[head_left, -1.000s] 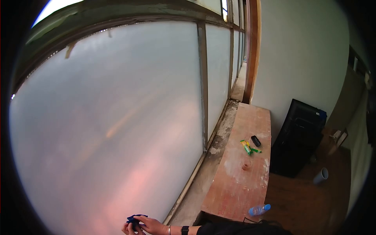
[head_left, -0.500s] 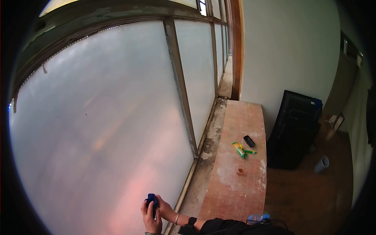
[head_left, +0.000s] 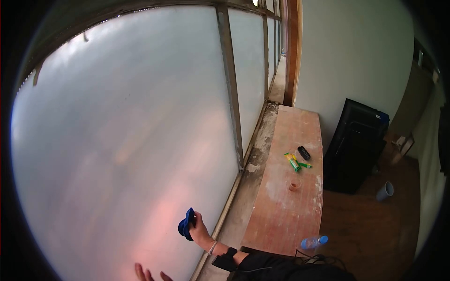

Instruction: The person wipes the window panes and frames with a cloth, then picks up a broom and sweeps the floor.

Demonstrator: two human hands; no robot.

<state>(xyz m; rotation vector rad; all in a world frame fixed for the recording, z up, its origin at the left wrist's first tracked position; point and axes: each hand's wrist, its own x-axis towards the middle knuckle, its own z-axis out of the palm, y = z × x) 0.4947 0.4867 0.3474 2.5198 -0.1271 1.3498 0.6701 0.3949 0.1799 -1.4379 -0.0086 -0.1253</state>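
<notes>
My right hand [head_left: 200,232] is closed around a bunched dark blue cloth [head_left: 187,225], which sticks out past the fingers toward the frosted window pane [head_left: 126,136]. A bracelet and a black watch circle that wrist below a black sleeve. Low at the bottom edge, my left hand [head_left: 150,273] shows only its fingers, spread apart with nothing in them, in front of the same pane. Its palm is out of the frame.
Along the sill runs a worn wooden board [head_left: 276,220] bearing a black case [head_left: 303,153], green-yellow packets [head_left: 293,162] and a small clear cup [head_left: 294,185]. A water bottle [head_left: 313,242] is near my sleeve. Beyond are a black television [head_left: 356,150] and a grey bin [head_left: 385,191].
Both hands were together on the cloth; the left has let go and dropped to the bottom edge. The right has lifted the cloth slightly. The camera view has shifted a little.
</notes>
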